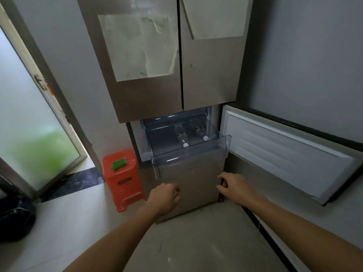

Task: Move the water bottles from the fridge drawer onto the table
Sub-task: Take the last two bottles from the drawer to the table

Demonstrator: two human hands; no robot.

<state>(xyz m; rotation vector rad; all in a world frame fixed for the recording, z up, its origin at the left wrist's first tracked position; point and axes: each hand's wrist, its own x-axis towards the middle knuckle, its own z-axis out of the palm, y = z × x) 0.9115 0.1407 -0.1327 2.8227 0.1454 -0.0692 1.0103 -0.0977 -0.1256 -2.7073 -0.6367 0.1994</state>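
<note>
The clear plastic fridge drawer stood pulled out at the centre of the frame, below the two closed beige metallic upper doors. Two clear plastic water bottles lay on their sides inside it, side by side but apart, white caps pointing toward the camera: the left bottle nearer the drawer front, the right bottle slightly further back. The lower right fridge door, with a white ribbed inner liner, hung open across the right of the frame. The left hand was held below the drawer, in front of the closed beige lower panel, fingers curled into a loose fist with nothing in it. The right hand sat at the right edge of that panel, fingers curled against a dark gap there; whether it gripped the edge could not be determined. A square orange plastic stool stood just left of the fridge, with a flat green object lying on its seat. Pale paper sheets were fixed to the upper doors. A frosted glass door occupied the left of the frame.
</note>
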